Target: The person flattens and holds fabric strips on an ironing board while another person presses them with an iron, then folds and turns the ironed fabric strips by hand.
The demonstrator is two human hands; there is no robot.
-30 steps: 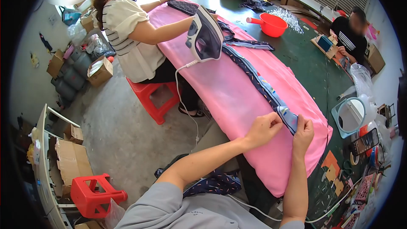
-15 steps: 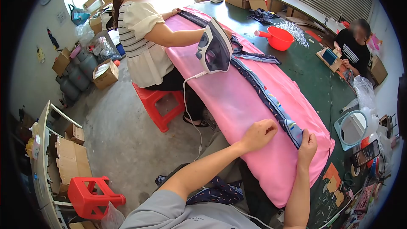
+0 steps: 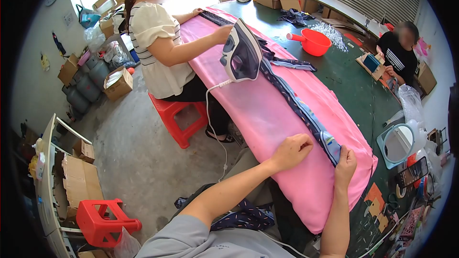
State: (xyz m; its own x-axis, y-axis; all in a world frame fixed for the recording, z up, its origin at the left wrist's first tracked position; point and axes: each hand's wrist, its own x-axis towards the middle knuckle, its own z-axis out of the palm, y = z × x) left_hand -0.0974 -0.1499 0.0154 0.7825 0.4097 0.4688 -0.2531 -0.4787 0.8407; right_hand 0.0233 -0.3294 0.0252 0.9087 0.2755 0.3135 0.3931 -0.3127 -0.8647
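Observation:
A long navy necktie (image 3: 306, 117) with small coloured dashes and a light blue patterned side lies along the pink cloth (image 3: 267, 114). My right hand (image 3: 345, 164) is closed on the edge of its near end. To the left of the tie, my left hand (image 3: 293, 152) rests over the cloth with fingers curled and tips pressed together. Whether something small is in them I cannot tell. A white and dark steam iron (image 3: 242, 52) stands farther up the cloth. Navy patterned fabric (image 3: 246, 216) lies across my lap.
A person in a cream top (image 3: 158, 43) sits at the left on a red stool (image 3: 174, 114). Another person (image 3: 401, 52) works at the far right. A red dipper (image 3: 316, 43), mirror (image 3: 399, 142), phone (image 3: 412, 172) and scissors (image 3: 393, 201) are on the green table (image 3: 356, 83).
The person in the cream top has leaned back left and drawn one hand back from beyond the iron to beside it. My hands and the tie have hardly moved.

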